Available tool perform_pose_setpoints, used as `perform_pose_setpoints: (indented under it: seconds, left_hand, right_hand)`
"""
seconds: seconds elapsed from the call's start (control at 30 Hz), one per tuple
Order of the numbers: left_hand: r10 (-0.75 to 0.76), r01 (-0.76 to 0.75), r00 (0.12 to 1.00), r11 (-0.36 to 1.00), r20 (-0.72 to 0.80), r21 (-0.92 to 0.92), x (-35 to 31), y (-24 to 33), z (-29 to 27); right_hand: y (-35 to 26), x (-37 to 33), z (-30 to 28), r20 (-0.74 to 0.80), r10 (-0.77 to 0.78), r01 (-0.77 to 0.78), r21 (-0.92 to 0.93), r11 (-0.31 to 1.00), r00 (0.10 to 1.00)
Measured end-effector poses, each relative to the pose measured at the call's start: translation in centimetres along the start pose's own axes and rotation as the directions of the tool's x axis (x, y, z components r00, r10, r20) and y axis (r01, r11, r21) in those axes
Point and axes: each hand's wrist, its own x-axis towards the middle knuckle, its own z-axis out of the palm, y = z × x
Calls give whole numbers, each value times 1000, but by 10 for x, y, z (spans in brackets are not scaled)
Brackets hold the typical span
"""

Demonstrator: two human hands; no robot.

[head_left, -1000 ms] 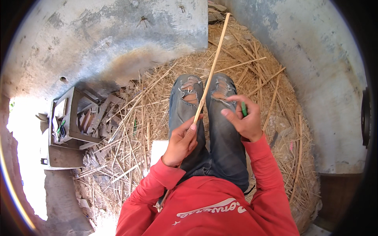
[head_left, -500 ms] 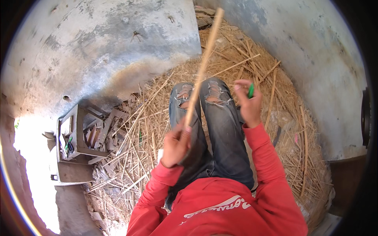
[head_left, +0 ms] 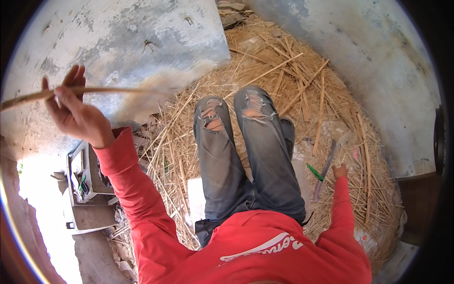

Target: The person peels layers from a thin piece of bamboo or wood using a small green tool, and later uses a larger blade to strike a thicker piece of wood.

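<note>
Raised at the far left, my left hand [head_left: 78,111] pinches a long, pale brown bamboo strip [head_left: 113,89] between thumb and fingers, some other fingers spread. The strip lies nearly level, and its right end is blurred. My right hand [head_left: 339,171] is down by the floor litter to the right of my legs; its fingertips are hidden, so what they touch does not show. Just left of it lies a small green tool or handle [head_left: 315,172], across a long grey, blade-like strip [head_left: 328,160].
Shavings and loose strips [head_left: 269,71] cover the floor around my knees [head_left: 231,113]. A wooden box frame [head_left: 94,189] with odds and ends stands at the left, beside a bright opening [head_left: 42,203]. Worn plastered walls [head_left: 359,57] curve around; a dark round object [head_left: 440,141] sits far right.
My left hand has swung up and left with the strip, turning it from steep to nearly level. My right hand has let go of the green thing and moved down and right.
</note>
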Motion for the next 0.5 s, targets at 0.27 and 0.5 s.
perform_pose_setpoints:
  seconds: [0.27,0.5]
  left_hand:
    - [-278,383,862,905,424,-185,-27,-24,92]
    - [-433,536,652,844,622,25,-147,-45,154]
  right_hand:
    - [88,-26,113,368,322,-401,162,901,872]
    - [-1,-100,116,115,309,-320,101,942,944]
